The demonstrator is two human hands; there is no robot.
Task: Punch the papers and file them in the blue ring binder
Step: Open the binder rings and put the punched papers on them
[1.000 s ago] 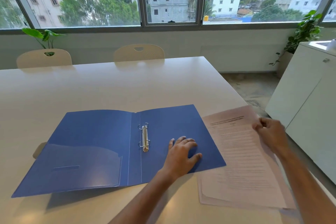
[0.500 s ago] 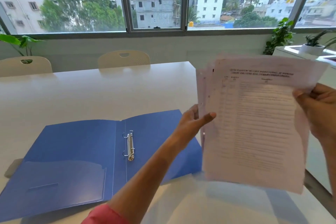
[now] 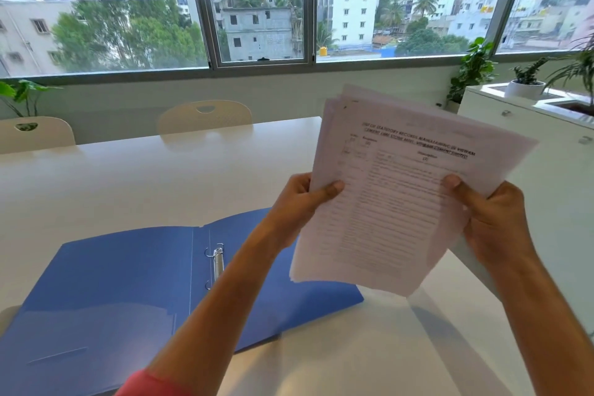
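The stack of papers (image 3: 395,196) is held up off the table (image 3: 135,177), tilted, above its right edge. The left hand (image 3: 302,199) has a grip on the stack's left edge, thumb on the printed front page; the right hand (image 3: 491,219) grips the right edge the same way. The blue ring binder (image 3: 128,292) lies open and flat on the table near its front edge, metal rings (image 3: 218,259) on the spine. Two cream chairs (image 3: 205,116) stand at the far edge.
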